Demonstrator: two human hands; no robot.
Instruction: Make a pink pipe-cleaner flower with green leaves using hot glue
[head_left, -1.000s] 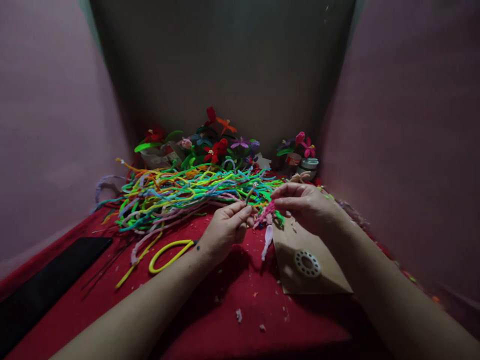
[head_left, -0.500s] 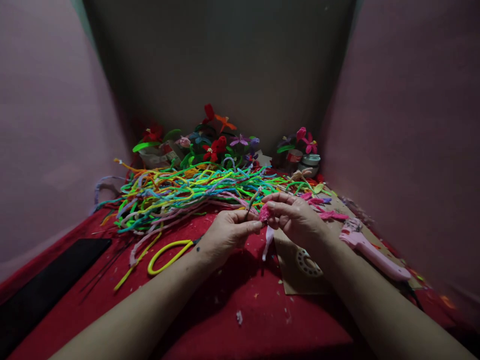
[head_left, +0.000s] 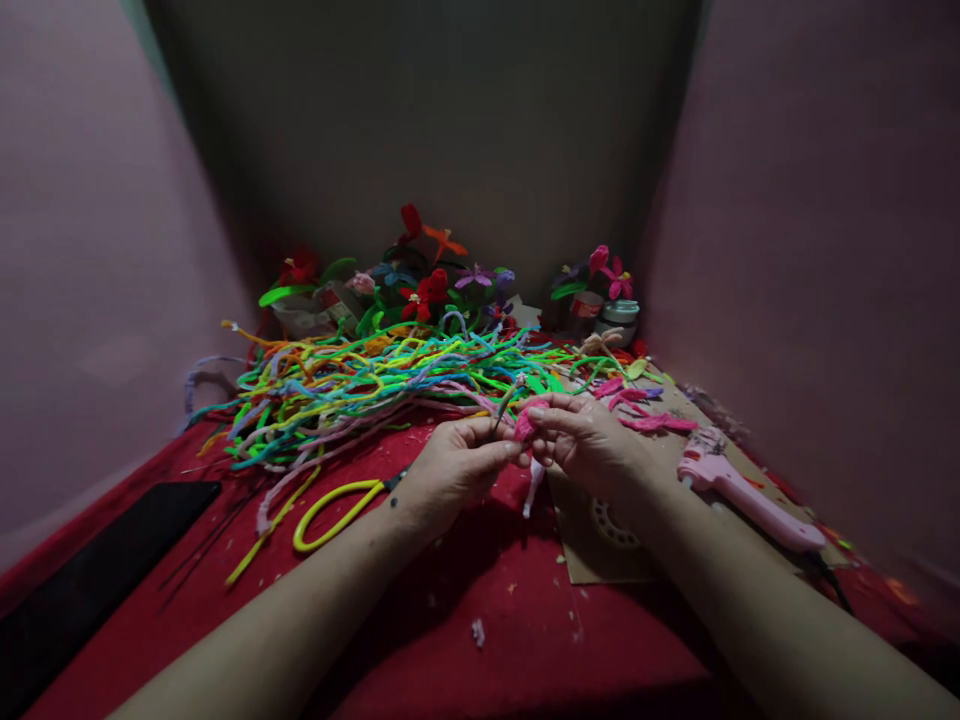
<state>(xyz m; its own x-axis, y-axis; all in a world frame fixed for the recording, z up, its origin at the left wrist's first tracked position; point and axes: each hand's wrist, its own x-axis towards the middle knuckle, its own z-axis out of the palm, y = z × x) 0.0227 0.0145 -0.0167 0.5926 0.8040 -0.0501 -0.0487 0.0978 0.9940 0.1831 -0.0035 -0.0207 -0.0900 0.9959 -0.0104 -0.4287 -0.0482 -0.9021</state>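
Observation:
Between my two hands is a pink fuzzy pipe-cleaner petal [head_left: 529,421]. My left hand [head_left: 469,462] pinches its lower left side, and a thin dark stem [head_left: 504,405] with a pale tip stands up from the same fingers. On the right side, my right hand [head_left: 581,435] closes thumb and fingers on the petal. Some fingertips are hidden behind it. A pale lilac strip [head_left: 534,488] lies just below the hands. Beside my left wrist are yellow-handled scissors or pliers [head_left: 337,515], their front end partly covered.
A large heap of colourful pipe cleaners [head_left: 360,390] spreads beyond my hands. Pipe-cleaner flowers [head_left: 426,295] stand behind it. A pink glue gun [head_left: 750,495] and pink petals [head_left: 652,422] lie right, near cardboard [head_left: 600,565]. A black flat slab [head_left: 112,545] rests left on red cloth [head_left: 420,650].
My right fingers have shifted slightly over the pink petal, coming down closer around it. My left hand stays nearly still. The whole view has moved a little.

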